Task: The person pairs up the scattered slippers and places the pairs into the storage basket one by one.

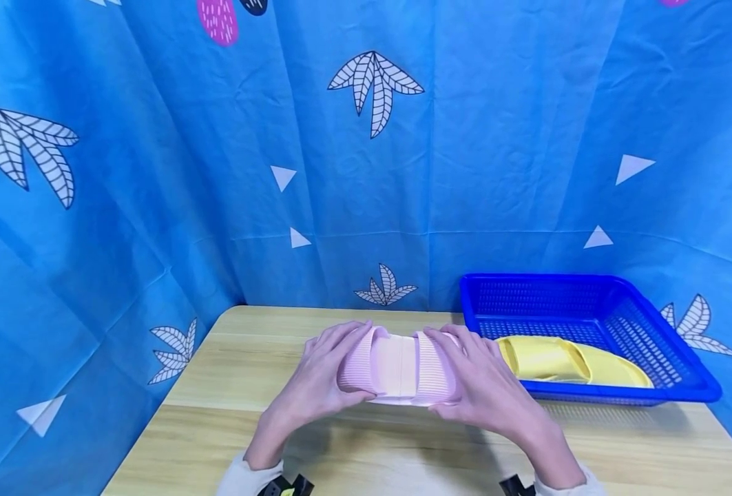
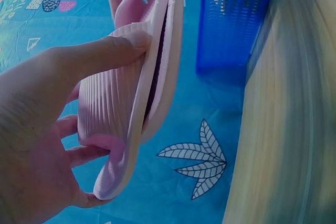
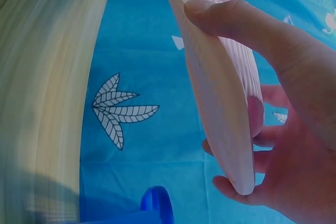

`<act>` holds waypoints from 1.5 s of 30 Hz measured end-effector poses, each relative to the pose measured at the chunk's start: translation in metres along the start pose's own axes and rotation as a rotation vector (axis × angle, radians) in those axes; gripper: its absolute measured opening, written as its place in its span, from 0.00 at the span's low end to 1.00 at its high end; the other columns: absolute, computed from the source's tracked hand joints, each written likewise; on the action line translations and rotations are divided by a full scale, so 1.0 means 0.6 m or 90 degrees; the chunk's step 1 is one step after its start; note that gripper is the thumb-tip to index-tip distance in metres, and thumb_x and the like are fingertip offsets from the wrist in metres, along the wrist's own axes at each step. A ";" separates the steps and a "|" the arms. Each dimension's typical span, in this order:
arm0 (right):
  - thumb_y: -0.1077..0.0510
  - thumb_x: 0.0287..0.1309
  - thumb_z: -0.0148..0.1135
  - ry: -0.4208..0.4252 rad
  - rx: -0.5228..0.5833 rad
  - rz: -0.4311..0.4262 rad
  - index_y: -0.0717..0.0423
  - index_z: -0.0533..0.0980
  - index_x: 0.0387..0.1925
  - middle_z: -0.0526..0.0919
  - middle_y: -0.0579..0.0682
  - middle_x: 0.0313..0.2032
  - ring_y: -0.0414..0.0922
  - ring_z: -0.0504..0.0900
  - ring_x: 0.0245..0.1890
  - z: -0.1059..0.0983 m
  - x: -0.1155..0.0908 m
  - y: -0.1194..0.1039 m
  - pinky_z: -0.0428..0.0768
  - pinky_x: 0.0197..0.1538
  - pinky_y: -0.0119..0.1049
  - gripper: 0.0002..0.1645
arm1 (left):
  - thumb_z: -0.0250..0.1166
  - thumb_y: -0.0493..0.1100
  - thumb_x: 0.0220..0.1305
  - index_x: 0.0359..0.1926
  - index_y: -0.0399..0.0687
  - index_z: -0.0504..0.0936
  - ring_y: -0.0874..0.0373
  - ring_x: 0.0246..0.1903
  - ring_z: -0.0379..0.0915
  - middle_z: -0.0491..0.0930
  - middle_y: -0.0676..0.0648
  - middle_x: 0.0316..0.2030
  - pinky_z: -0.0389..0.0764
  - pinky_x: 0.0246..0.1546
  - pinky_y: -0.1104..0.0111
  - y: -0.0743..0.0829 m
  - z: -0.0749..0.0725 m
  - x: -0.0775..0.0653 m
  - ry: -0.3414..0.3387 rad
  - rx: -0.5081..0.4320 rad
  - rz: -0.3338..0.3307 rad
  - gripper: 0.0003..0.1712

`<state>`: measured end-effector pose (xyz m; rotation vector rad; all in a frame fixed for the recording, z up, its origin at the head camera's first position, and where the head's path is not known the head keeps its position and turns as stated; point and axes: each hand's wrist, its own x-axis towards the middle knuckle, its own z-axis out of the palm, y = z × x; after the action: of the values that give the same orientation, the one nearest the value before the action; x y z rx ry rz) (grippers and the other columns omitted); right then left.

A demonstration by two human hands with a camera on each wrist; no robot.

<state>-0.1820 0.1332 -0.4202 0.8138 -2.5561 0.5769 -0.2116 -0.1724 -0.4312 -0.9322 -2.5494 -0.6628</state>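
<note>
A pair of pale pink slippers is held up in front of me above the table. My left hand [image 1: 316,386] grips the left slipper [image 1: 358,368], its thumb on the ribbed strap near the edge in the left wrist view. The right slipper [image 1: 436,368] is in my right hand [image 1: 489,386], with the thumb along the sole's edge and fingers around the far side in the right wrist view. The two slippers lie close against each other, a narrow dark gap showing between them in the left wrist view.
A blue plastic basket [image 1: 629,396] with perforated walls stands to the right on the wooden table [image 1: 242,375]. Yellow footwear, seemingly a slipper [image 1: 548,358], lies inside it. A blue patterned cloth [image 1: 496,138] hangs behind and to the left.
</note>
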 end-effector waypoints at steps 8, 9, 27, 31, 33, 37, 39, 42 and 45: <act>0.37 0.29 0.85 0.024 -0.006 -0.015 0.47 0.66 0.74 0.72 0.54 0.63 0.52 0.73 0.58 0.005 0.001 0.002 0.70 0.57 0.53 0.66 | 0.85 0.60 0.44 0.78 0.60 0.63 0.50 0.69 0.63 0.68 0.52 0.70 0.69 0.58 0.46 0.008 0.008 0.006 0.020 -0.006 0.013 0.62; 0.36 0.30 0.85 0.025 -0.007 -0.016 0.47 0.66 0.74 0.72 0.54 0.63 0.52 0.73 0.58 0.005 0.001 0.002 0.69 0.57 0.53 0.66 | 0.84 0.60 0.43 0.78 0.60 0.63 0.50 0.69 0.63 0.68 0.52 0.70 0.69 0.58 0.46 0.009 0.009 0.006 0.023 -0.006 0.015 0.62; 0.37 0.29 0.85 0.032 -0.018 -0.032 0.52 0.67 0.72 0.74 0.55 0.61 0.53 0.73 0.61 0.013 0.003 -0.007 0.62 0.69 0.63 0.66 | 0.85 0.62 0.41 0.77 0.49 0.64 0.51 0.68 0.66 0.70 0.49 0.70 0.68 0.64 0.45 0.024 0.028 0.009 0.052 -0.001 0.017 0.64; 0.37 0.28 0.86 0.039 -0.012 -0.039 0.53 0.68 0.71 0.75 0.55 0.60 0.52 0.74 0.58 0.015 0.003 -0.009 0.72 0.63 0.57 0.65 | 0.85 0.62 0.40 0.76 0.49 0.65 0.51 0.68 0.66 0.71 0.49 0.70 0.67 0.65 0.45 0.023 0.030 0.009 0.061 -0.004 0.037 0.64; 0.38 0.28 0.86 0.042 -0.003 -0.041 0.53 0.68 0.71 0.74 0.54 0.60 0.51 0.75 0.56 0.016 0.003 -0.009 0.76 0.57 0.52 0.65 | 0.85 0.62 0.40 0.76 0.49 0.66 0.51 0.68 0.66 0.71 0.49 0.70 0.67 0.65 0.45 0.023 0.031 0.008 0.067 -0.006 0.041 0.64; 0.39 0.29 0.86 0.042 0.007 -0.037 0.52 0.68 0.71 0.73 0.53 0.60 0.50 0.75 0.54 0.017 0.003 -0.010 0.79 0.53 0.50 0.65 | 0.86 0.62 0.39 0.75 0.48 0.67 0.51 0.67 0.67 0.72 0.49 0.69 0.67 0.65 0.45 0.023 0.031 0.008 0.077 -0.010 0.043 0.63; 0.39 0.29 0.86 0.044 0.005 -0.041 0.52 0.68 0.71 0.74 0.53 0.61 0.50 0.75 0.55 0.018 0.004 -0.010 0.78 0.53 0.50 0.65 | 0.86 0.61 0.39 0.74 0.48 0.67 0.51 0.67 0.67 0.72 0.49 0.69 0.67 0.65 0.45 0.023 0.032 0.008 0.079 -0.012 0.043 0.63; 0.38 0.29 0.86 0.050 -0.004 -0.051 0.53 0.68 0.71 0.74 0.54 0.60 0.50 0.75 0.55 0.019 0.004 -0.010 0.78 0.54 0.51 0.65 | 0.86 0.61 0.39 0.74 0.48 0.67 0.51 0.67 0.67 0.72 0.49 0.68 0.67 0.65 0.45 0.024 0.033 0.009 0.081 -0.012 0.049 0.63; 0.37 0.29 0.85 0.056 -0.017 -0.062 0.54 0.69 0.70 0.75 0.54 0.59 0.50 0.75 0.55 0.019 0.004 -0.009 0.78 0.54 0.51 0.65 | 0.86 0.60 0.38 0.74 0.48 0.68 0.51 0.66 0.68 0.73 0.49 0.68 0.67 0.65 0.46 0.025 0.035 0.011 0.084 -0.017 0.057 0.63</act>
<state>-0.1836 0.1224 -0.4273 0.8787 -2.4250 0.5347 -0.2095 -0.1475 -0.4411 -0.9708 -2.3745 -0.7093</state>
